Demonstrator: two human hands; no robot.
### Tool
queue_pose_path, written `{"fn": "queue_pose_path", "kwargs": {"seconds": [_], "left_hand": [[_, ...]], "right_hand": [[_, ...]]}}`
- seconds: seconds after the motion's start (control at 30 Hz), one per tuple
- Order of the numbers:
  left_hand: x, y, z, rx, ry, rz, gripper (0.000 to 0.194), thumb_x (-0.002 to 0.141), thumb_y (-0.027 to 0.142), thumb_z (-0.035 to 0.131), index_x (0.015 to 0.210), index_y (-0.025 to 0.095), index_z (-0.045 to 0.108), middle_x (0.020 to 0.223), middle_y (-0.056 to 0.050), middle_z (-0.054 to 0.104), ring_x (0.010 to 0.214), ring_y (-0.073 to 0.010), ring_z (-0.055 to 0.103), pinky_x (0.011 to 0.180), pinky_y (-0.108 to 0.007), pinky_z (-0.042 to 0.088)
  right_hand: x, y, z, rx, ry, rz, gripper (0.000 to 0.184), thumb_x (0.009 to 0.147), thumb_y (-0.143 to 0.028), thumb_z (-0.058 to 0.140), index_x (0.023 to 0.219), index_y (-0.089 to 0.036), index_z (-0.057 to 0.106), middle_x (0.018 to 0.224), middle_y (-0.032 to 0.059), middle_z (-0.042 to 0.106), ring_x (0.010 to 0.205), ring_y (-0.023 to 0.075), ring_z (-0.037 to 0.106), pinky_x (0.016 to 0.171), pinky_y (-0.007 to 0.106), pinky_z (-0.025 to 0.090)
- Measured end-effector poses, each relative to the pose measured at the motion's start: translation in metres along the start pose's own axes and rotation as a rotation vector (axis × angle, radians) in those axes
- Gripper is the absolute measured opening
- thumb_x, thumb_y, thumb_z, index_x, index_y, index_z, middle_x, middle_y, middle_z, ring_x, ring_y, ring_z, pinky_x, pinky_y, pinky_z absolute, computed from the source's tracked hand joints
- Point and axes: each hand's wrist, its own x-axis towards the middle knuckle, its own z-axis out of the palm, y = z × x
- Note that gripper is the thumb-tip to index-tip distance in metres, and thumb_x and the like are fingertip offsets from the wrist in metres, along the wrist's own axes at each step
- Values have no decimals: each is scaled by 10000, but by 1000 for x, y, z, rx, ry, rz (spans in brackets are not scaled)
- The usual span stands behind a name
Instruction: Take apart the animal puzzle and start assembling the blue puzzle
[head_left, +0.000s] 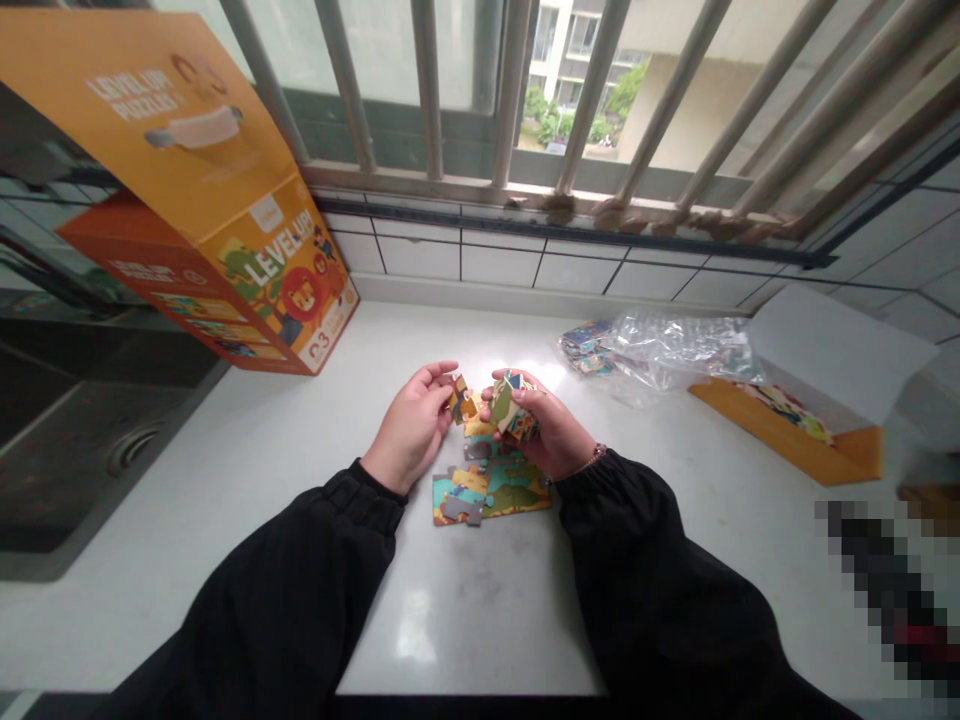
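Observation:
Between the thumb and fingers of my left hand [415, 425] is a jigsaw puzzle piece [460, 402] in yellow, brown and grey. My right hand [553, 430] is closed around a small stack of puzzle pieces [511, 405], the top one mostly green and cream. Below both hands, a partly joined puzzle [517, 497] in teal, green and yellow lies flat on the white counter [480, 610]. A loose grey-and-yellow piece [465, 508] rests on top of its left part. My right hand hides some of the puzzle's upper right.
An orange puzzle box [281, 280] stands open at the back left, beside a dark sink [112, 450]. At the back right lie a clear plastic bag [667, 345] with pieces and an open orange-and-white box [795, 440]. Window bars [510, 100] rise behind the counter.

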Motion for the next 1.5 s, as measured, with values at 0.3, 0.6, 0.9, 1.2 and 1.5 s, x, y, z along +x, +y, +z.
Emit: {"fn": "queue_pose_path", "kwargs": {"seconds": [0.3, 0.6, 0.9, 1.2, 1.5], "left_hand": [[-5, 16, 2, -233, -30, -102, 172, 907, 314, 701, 1013, 179, 679, 808, -6, 626, 683, -125, 624, 597, -228, 524], [-7, 6, 10, -204, -58, -37, 213, 1087, 277, 531, 1133, 161, 704, 1200, -175, 807, 1205, -285, 780, 1186, -515, 570], [-27, -16, 23, -98, -230, -9, 611, 1083, 702, 530, 1448, 239, 690, 1487, -146, 717, 1535, -351, 564, 1341, -545, 397], [-32, -7, 23, -114, -313, -6, 726, 1051, 824, 409, 1477, 305, 687, 1777, -35, 466, 1701, -298, 312, 1411, -409, 252], [-27, -15, 13, -116, -514, -199, 566, 954, 553, 844, 1401, 239, 698, 1419, -133, 745, 1413, -338, 656, 1204, -433, 517]], "right_hand": [[-1, 1, -1, 2, -76, -5, 579, 850, -533, 798, 1316, -282, 564, 1293, 91, 743, 962, 254, 767, 642, 339, 617], [0, 6, 1, -111, -10, -174, 539, 879, -550, 839, 1282, -292, 592, 1211, 46, 711, 961, 229, 741, 675, 324, 614], [-2, 19, 18, -656, 62, -323, 498, 916, -541, 807, 1266, -264, 583, 1161, 43, 689, 1021, 246, 687, 923, 423, 579], [-4, 17, 23, -809, 120, -429, 512, 841, -430, 845, 1243, -251, 583, 1190, 55, 684, 1053, 255, 691, 961, 439, 579], [-4, 16, 18, -1071, 196, -824, 555, 828, -231, 740, 1357, -276, 575, 1269, 99, 682, 1208, 295, 671, 1062, 473, 573]]}}
